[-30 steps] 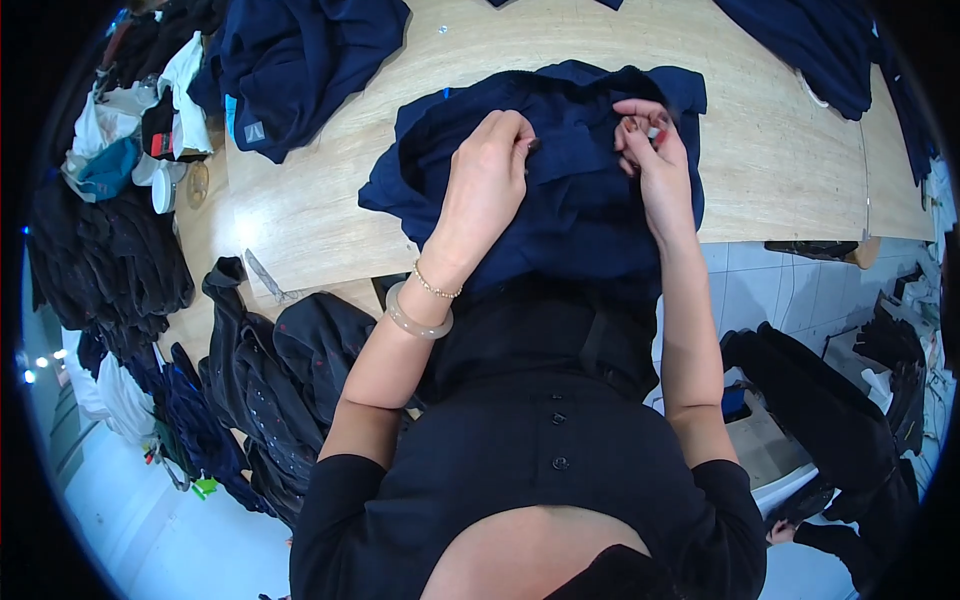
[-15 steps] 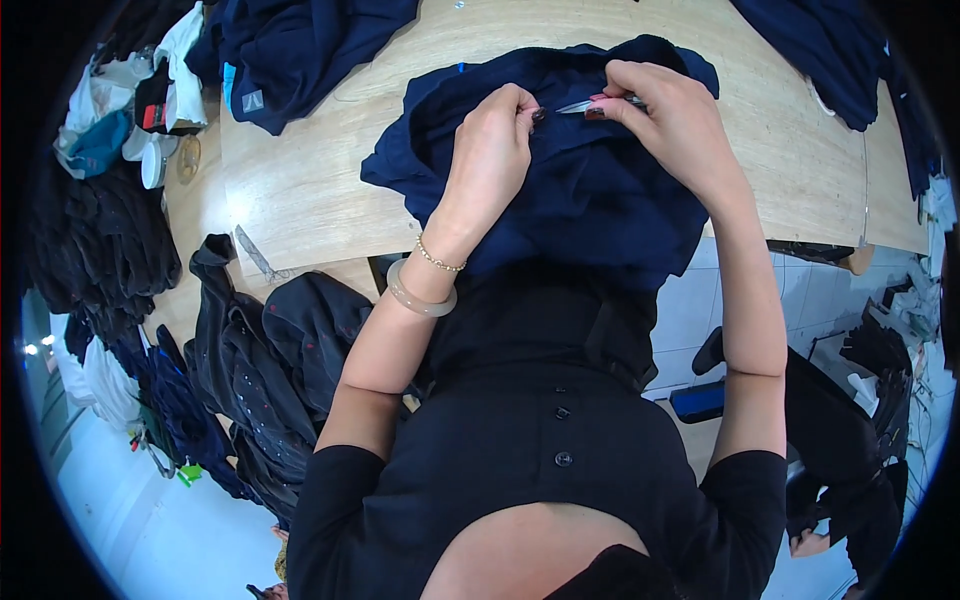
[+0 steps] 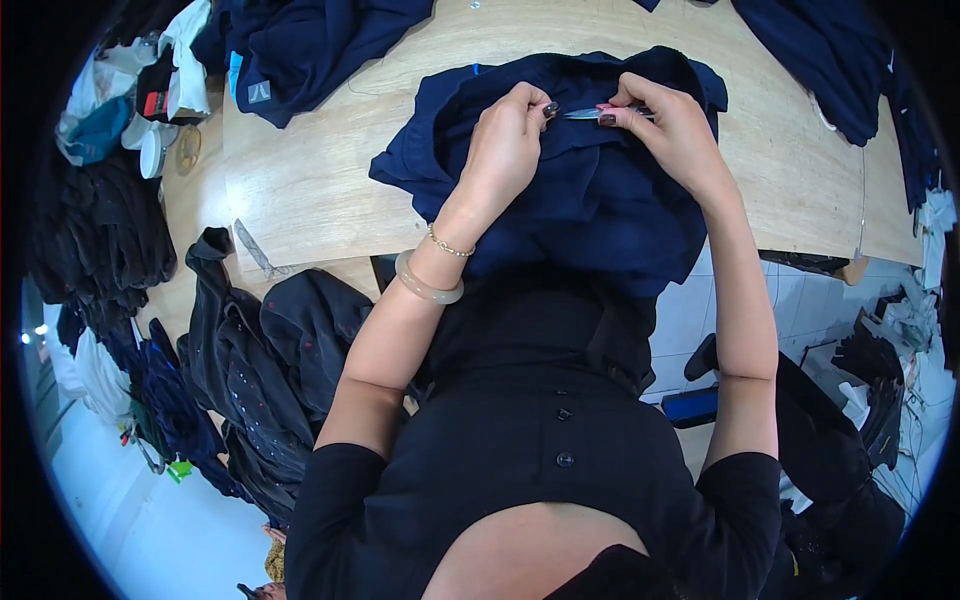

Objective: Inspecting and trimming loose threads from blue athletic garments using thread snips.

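Note:
A navy garment (image 3: 610,215) lies bunched at the table's front edge, its opening facing up and its near part hanging over toward my body. Over its inner side, my left hand (image 3: 510,140) pinches thumb and forefinger together; whatever lies between the fingertips is too small to make out. Just to the right, my right hand (image 3: 665,125) grips small silver thread snips (image 3: 582,115), their pointed tips aimed left at my left fingertips. My fingers cover most of the snips' handle, so whether the blades are apart cannot be seen.
More navy garments lie on the wooden table (image 3: 310,190), at back left (image 3: 320,50) and back right (image 3: 815,60). Dark clothes (image 3: 245,370) are heaped at left, near a clear ruler-like strip (image 3: 258,250). A blue-topped object (image 3: 690,405) sits below at right. Part of another person (image 3: 272,560) shows at lower left.
Both hands and the garment sit slightly lower and farther right in the picture, as the whole view has shifted a little. The snips stay close to the left fingertips.

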Tool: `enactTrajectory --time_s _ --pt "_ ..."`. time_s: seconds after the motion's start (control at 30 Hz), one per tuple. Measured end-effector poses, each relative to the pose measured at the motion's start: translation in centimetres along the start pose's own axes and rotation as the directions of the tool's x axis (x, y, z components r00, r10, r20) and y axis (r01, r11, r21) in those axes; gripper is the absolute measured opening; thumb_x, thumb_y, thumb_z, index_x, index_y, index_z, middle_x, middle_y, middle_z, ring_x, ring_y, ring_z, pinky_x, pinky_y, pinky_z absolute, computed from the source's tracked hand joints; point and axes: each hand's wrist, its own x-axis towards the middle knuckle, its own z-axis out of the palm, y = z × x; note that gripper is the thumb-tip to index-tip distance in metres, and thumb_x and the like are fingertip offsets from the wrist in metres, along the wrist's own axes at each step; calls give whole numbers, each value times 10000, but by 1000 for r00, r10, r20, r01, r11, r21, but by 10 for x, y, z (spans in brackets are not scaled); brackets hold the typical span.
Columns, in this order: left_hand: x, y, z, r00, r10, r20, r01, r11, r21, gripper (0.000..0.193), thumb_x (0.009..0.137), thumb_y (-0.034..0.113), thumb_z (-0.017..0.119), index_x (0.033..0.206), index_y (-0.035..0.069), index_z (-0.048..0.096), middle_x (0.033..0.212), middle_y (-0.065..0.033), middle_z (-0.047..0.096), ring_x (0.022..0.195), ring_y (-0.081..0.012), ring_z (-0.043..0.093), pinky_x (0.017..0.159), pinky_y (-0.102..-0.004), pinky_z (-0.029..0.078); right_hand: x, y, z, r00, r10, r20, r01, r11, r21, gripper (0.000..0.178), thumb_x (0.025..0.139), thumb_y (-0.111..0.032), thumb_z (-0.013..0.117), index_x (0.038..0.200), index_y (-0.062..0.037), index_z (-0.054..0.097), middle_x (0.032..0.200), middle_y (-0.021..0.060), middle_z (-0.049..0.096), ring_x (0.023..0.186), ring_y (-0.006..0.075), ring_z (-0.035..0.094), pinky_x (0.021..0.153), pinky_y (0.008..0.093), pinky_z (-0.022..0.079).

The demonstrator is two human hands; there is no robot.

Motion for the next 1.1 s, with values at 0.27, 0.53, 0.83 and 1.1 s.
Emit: enactTrajectory --time_s 0.27,0.53,0.83,1.1 --pt "0 1 -1 1000 -12 8 12 1000 -1 153 966 95 506 976 -47 563 735 -101 589 666 -170 532 653 -284 446 11 -5 -4 996 -42 73 44 999 -23 235 853 -237 672 814 -38 553 734 90 622 699 254 600 622 348 436" --pt "0 0 1 1000 -6 3 6 1000 -6 151 961 97 513 971 -45 564 720 -101 582 651 -170 525 640 -286 442 12 -11 -1 994 -95 54 99 992 -81 237 836 -238 682 804 -45 547 734 91 608 703 273 591 631 362 440" --pt "0 1 0 1000 -21 -20 20 999 -27 140 961 95 513 959 -35 565 714 -88 576 642 -146 507 619 -279 425 5 -11 -5 993 -113 -36 107 985 -136 209 830 -242 686 835 -68 571 731 75 598 719 250 589 632 355 447" --pt "0 2 -1 999 -53 2 53 997 -50 148 963 104 513 950 -34 563 703 -68 557 641 -125 490 613 -272 417 6 -12 0 983 -168 -71 151 968 -199 195 820 -244 693 862 -84 589 741 44 596 754 216 583 644 344 460"
